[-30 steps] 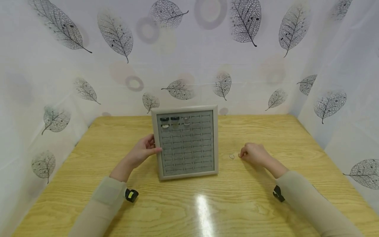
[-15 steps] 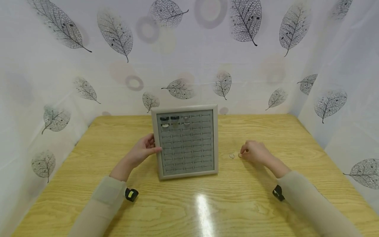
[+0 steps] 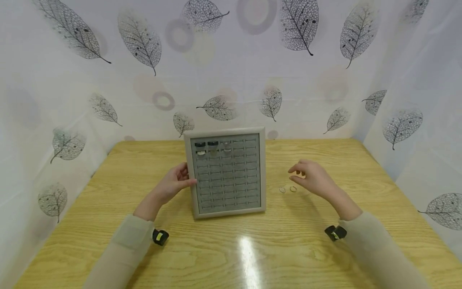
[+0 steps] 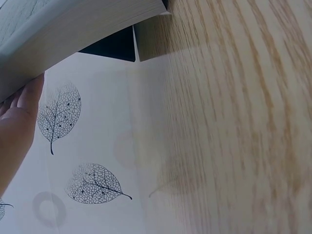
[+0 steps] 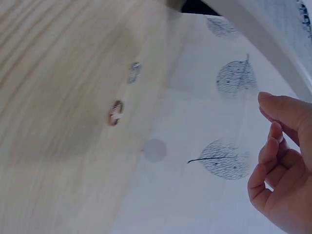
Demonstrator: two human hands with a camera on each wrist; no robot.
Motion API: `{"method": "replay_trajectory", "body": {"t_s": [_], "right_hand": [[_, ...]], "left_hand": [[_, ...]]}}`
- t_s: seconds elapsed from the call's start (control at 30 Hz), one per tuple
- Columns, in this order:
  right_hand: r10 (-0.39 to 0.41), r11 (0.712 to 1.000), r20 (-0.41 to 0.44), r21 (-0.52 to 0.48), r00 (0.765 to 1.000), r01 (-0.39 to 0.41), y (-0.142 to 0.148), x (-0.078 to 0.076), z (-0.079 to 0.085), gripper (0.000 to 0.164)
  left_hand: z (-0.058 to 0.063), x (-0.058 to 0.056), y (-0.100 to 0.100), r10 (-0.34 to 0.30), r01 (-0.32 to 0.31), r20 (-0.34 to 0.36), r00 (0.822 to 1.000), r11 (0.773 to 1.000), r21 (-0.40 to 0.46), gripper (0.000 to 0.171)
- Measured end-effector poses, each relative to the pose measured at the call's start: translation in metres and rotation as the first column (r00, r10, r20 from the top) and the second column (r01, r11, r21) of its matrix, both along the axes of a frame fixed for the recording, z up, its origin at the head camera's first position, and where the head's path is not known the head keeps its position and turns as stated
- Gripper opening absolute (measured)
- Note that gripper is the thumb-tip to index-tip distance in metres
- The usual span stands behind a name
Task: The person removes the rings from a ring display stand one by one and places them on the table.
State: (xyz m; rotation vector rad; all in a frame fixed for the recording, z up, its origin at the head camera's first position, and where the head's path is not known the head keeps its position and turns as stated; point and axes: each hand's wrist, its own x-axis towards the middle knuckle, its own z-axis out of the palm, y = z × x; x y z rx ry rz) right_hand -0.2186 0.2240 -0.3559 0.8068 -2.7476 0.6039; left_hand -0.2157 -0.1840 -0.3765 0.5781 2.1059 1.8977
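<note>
Left hand [image 3: 172,185] grips the board [image 3: 231,172] at nine o'clock; right hand [image 3: 313,177], loosely parted, holds nothing. Two rings [image 5: 133,72], board's three o'clock: probably light, stiff, slippery; pinch the bands.

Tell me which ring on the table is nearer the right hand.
The coppery ring, just below the right hand in the head view; the silvery ring lies farther left, closer to the frame.
</note>
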Motion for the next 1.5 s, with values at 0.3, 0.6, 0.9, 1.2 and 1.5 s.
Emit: {"method": "replay_trajectory", "body": {"t_s": [0.3,0.6,0.9,1.2,1.5], "right_hand": [[0.067,0.982,-0.177,-0.163,0.982,-0.096,-0.028,0.005,0.023,0.015],[0.15,0.941,-0.312,-0.245,0.938,-0.232,-0.069,-0.001,0.041,0.019],[0.186,0.916,-0.395,-0.261,0.899,-0.304,-0.107,-0.015,0.05,0.019],[0.159,0.917,-0.48,-0.252,0.863,-0.309,-0.139,-0.024,0.05,0.018],[0.13,0.936,-0.589,-0.193,0.798,-0.295,-0.158,-0.03,0.046,0.014]], "left_hand": [[0.0,0.0,-0.003,-0.013,0.013,-0.008,1.0,1.0,-0.002,0.059],[0.0,0.0,-0.003,-0.028,0.028,-0.011,1.0,1.0,-0.007,0.06],[0.0,0.001,-0.002,-0.032,0.031,-0.021,0.999,0.999,-0.022,0.063],[-0.002,0.001,-0.002,-0.03,0.03,-0.018,0.999,0.999,-0.017,0.061],[-0.001,0.002,-0.001,-0.027,0.026,-0.026,0.999,1.0,-0.005,0.06]]}}
